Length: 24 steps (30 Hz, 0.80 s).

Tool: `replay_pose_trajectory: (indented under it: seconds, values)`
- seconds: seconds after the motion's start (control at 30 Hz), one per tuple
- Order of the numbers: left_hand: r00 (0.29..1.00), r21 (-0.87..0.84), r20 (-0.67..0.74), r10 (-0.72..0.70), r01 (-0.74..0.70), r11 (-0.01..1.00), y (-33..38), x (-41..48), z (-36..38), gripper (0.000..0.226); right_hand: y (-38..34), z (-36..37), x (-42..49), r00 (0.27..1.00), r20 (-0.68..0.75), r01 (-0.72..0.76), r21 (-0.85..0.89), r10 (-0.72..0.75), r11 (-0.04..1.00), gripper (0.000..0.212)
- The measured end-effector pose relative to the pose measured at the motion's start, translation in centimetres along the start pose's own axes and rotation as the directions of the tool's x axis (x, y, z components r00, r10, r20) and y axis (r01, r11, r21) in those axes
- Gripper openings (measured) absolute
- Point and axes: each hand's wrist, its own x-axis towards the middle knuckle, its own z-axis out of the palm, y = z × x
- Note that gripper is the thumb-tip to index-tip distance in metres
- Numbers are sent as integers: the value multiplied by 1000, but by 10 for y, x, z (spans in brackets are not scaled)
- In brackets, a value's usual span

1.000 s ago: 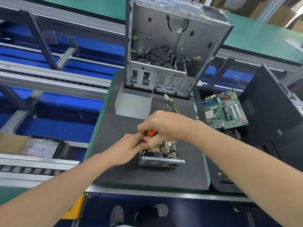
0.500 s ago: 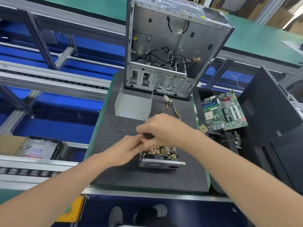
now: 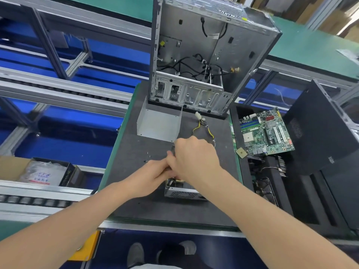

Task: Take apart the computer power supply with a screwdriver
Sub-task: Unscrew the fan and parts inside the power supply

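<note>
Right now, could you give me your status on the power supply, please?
Right hand grips screwdriver over power supply, left hand touching it. Cover off, behind. Cable bundle trails behind.

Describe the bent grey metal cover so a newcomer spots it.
Find the open computer case standing at the far end of the dark mat. Before its left corner lies the cover: bare folded sheet metal, without the wires or circuitry its neighbours show.
</note>
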Motion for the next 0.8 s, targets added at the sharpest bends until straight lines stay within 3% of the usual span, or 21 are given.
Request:
replay_pose_trajectory:
  seconds: [0.07, 0.13, 0.17, 0.23, 0.33, 0.4, 0.43, 0.5, 0.57, 0.6, 0.67, 0.73, 0.8]
  values:
    - [1000, 2, 26, 13, -13, 1000, -1, -1, -3, 28, 11, -3, 4, 973, 40, 224, 56, -227, 973, 24]
    - [998, 34, 63, 19, -21, 999, -2, -1, -3, 21, 28, -10, 9, 827, 101, 544, 103, -553, 833, 26]
    - [997, 40, 75, 32, -35, 999, -4, -1, -2, 18, 36, -13, 11, 753, 132, 632, 128, -644, 765, 26]
    - [996, 43, 69, 51, -54, 998, -3, 0, -3, 23, 44, -18, 17, 685, 196, 686, 150, -702, 712, 20]
    - [997, 67, 34, 66, -68, 995, -4, 3, -3, 28, 46, -20, 19, 693, 190, 667, 194, -695, 719, 19]
    - [997, 66, 8, 72, -73, 995, -4, 1, 0, 17, 42, -19, 14, 754, 139, 619, 178, -642, 765, 21]
    - [997, 59, -13, 77, -76, 995, -4, 1, 1, 17, 39, -17, 10, 822, 96, 546, 142, -561, 825, 23]
    - [996, 45, -62, 68, -65, 997, -1, 0, 1, 31, 27, -13, 1, 967, 18, 253, 75, -255, 965, 31]
    - [997, 32, -63, 49, -47, 998, 1, -1, 0, 37, 10, -6, -6, 1000, 13, -22, 61, 22, 998, 36]
    - [997, 15, -58, 47, -46, 999, 2, -1, 0, 37, 4, -2, -7, 998, 23, -64, 69, 63, 996, 36]
    - [999, -40, -31, 35, -36, 999, 0, -2, -1, 27, 3, 0, -5, 998, 62, -29, 117, 22, 993, 31]
    - [999, -71, 18, 32, -31, 997, -3, -2, -3, 19, 15, -7, 3, 973, 141, 148, 222, -182, 964, 27]
    - [998, -66, 60, 23, -19, 998, -5, 1, -5, 14, 33, -17, 15, 862, 249, 359, 316, -442, 878, 24]
